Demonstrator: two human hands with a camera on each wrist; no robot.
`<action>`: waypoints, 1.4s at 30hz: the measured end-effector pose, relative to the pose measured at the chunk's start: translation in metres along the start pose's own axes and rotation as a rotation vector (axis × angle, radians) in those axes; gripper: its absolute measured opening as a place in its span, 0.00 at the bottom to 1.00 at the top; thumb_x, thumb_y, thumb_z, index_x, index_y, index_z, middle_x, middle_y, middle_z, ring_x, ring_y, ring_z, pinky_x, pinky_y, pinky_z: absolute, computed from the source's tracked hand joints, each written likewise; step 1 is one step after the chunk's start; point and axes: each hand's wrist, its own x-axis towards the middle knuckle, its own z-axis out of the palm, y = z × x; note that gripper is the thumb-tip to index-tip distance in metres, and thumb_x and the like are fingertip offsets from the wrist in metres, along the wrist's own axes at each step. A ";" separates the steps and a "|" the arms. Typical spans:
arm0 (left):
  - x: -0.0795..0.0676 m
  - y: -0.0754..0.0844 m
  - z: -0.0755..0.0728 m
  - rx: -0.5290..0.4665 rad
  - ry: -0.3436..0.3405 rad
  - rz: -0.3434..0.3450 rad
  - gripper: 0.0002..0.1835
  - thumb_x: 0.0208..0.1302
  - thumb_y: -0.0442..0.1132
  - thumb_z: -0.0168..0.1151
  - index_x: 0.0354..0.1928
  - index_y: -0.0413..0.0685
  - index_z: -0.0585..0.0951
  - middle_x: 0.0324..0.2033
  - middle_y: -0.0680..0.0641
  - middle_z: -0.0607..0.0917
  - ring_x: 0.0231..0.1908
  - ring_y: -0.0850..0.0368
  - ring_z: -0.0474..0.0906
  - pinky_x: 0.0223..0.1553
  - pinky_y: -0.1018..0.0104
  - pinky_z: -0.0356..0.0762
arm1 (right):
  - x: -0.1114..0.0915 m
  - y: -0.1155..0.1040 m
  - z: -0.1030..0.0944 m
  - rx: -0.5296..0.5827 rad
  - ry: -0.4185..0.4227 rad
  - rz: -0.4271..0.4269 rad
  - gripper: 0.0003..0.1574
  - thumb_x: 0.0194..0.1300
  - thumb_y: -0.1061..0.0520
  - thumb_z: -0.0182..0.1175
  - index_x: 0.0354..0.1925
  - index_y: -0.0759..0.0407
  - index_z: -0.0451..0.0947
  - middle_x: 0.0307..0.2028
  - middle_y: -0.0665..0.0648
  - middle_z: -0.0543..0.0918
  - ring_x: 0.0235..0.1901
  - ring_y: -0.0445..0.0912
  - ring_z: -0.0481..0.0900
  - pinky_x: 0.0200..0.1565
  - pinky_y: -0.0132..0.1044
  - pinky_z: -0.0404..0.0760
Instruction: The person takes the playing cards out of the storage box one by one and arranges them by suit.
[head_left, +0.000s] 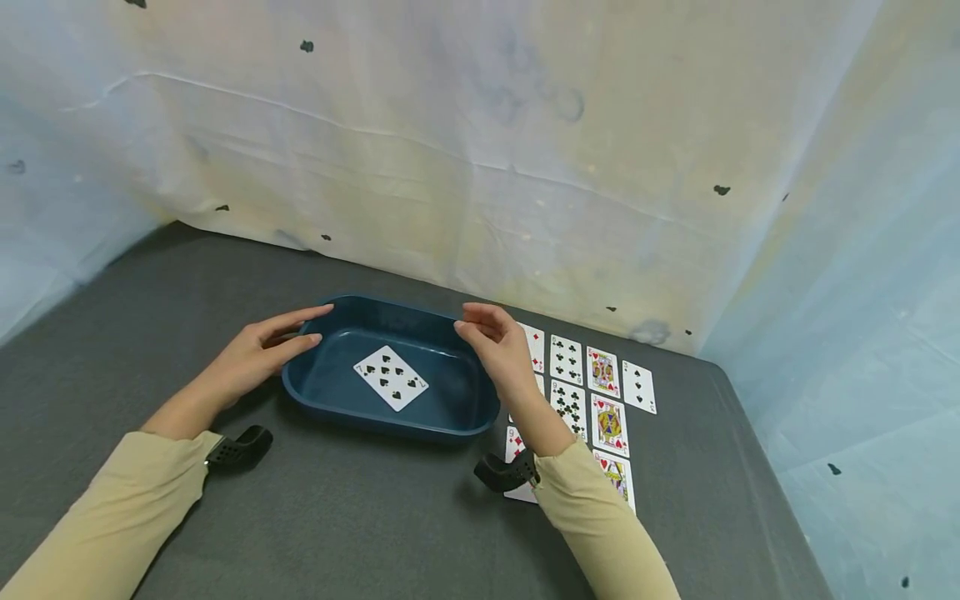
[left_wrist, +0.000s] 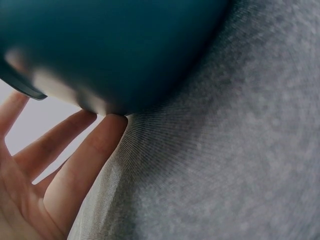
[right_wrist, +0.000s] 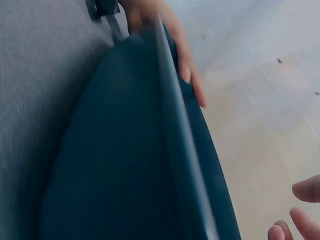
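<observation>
A dark blue oblong tray (head_left: 390, 425) lies on the grey tabletop, and one spade playing card (head_left: 391, 378) rests face up on its floor. At the tray's left end my left hand (head_left: 251, 354) holds the rim, thumb over the edge. Its other fingertips touch the outer wall (left_wrist: 145, 55) in the left wrist view. Over the tray's right end hovers my right hand (head_left: 504, 354), fingers loosely bent with nothing between them. In the right wrist view, the right fingertips (right_wrist: 305, 225) are apart from the tray's rim (right_wrist: 182, 125).
Right of the tray, playing cards lie face up in rows, among them a jack of hearts (head_left: 610, 423) and a spade card (head_left: 638, 387) at the far right. My right forearm covers part of these rows. A pale cloth (head_left: 450, 150) hangs behind the table.
</observation>
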 end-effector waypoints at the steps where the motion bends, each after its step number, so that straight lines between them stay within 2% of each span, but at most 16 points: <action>1: 0.000 0.000 0.000 0.003 0.000 0.000 0.30 0.71 0.53 0.52 0.73 0.59 0.61 0.61 0.41 0.67 0.36 0.55 0.67 0.29 0.64 0.67 | -0.001 0.000 0.003 -0.001 -0.017 -0.002 0.22 0.61 0.63 0.63 0.54 0.65 0.77 0.50 0.65 0.80 0.43 0.44 0.78 0.47 0.33 0.76; 5: 0.000 0.000 0.000 0.002 -0.002 -0.003 0.30 0.71 0.53 0.51 0.73 0.59 0.61 0.61 0.41 0.67 0.37 0.55 0.68 0.29 0.65 0.67 | -0.004 0.001 0.017 -0.015 -0.096 -0.003 0.23 0.61 0.62 0.63 0.55 0.66 0.76 0.50 0.66 0.79 0.44 0.46 0.77 0.46 0.32 0.76; 8: 0.000 0.000 0.000 -0.001 -0.001 -0.002 0.30 0.71 0.53 0.52 0.73 0.59 0.61 0.60 0.41 0.67 0.37 0.55 0.68 0.29 0.65 0.67 | -0.006 0.003 0.026 -0.081 -0.150 0.009 0.25 0.60 0.60 0.65 0.56 0.62 0.76 0.51 0.65 0.78 0.48 0.50 0.76 0.48 0.36 0.76; 13: 0.000 0.001 0.000 0.009 0.000 -0.002 0.30 0.71 0.55 0.51 0.72 0.60 0.61 0.59 0.42 0.67 0.38 0.53 0.68 0.29 0.64 0.67 | -0.008 0.008 0.037 -0.238 -0.238 0.041 0.30 0.57 0.56 0.68 0.58 0.58 0.74 0.53 0.61 0.78 0.52 0.52 0.76 0.51 0.42 0.76; 20: -0.001 0.002 0.000 0.017 -0.002 -0.008 0.31 0.70 0.56 0.51 0.72 0.61 0.62 0.58 0.42 0.68 0.39 0.50 0.68 0.30 0.63 0.67 | -0.009 0.015 0.046 -0.463 -0.317 -0.026 0.34 0.55 0.56 0.71 0.59 0.60 0.73 0.53 0.61 0.77 0.53 0.53 0.76 0.50 0.42 0.77; 26: -0.001 0.002 -0.001 0.014 -0.008 -0.009 0.31 0.70 0.57 0.51 0.72 0.61 0.61 0.61 0.41 0.67 0.44 0.47 0.67 0.32 0.62 0.66 | -0.010 0.017 0.053 -0.640 -0.384 -0.022 0.39 0.52 0.52 0.73 0.60 0.60 0.71 0.53 0.60 0.76 0.53 0.52 0.74 0.53 0.43 0.73; 34: 0.000 0.002 0.000 0.017 0.001 -0.002 0.31 0.70 0.57 0.51 0.72 0.62 0.62 0.61 0.43 0.67 0.44 0.48 0.67 0.33 0.63 0.67 | -0.011 0.018 0.057 -0.833 -0.404 -0.053 0.43 0.48 0.52 0.76 0.61 0.58 0.71 0.50 0.58 0.77 0.49 0.49 0.73 0.53 0.41 0.70; 40: 0.000 0.001 0.001 0.018 0.005 0.006 0.30 0.71 0.55 0.51 0.72 0.60 0.62 0.60 0.42 0.68 0.43 0.49 0.67 0.31 0.63 0.66 | -0.013 0.015 0.058 -0.890 -0.413 -0.025 0.44 0.47 0.52 0.77 0.61 0.57 0.71 0.46 0.56 0.80 0.49 0.49 0.72 0.55 0.42 0.68; 42: 0.000 0.001 0.001 0.021 0.007 -0.002 0.30 0.71 0.55 0.52 0.72 0.61 0.62 0.60 0.41 0.68 0.43 0.48 0.67 0.31 0.63 0.66 | -0.013 0.014 0.058 -0.886 -0.416 -0.005 0.44 0.46 0.52 0.78 0.61 0.56 0.72 0.46 0.56 0.79 0.46 0.48 0.72 0.53 0.40 0.69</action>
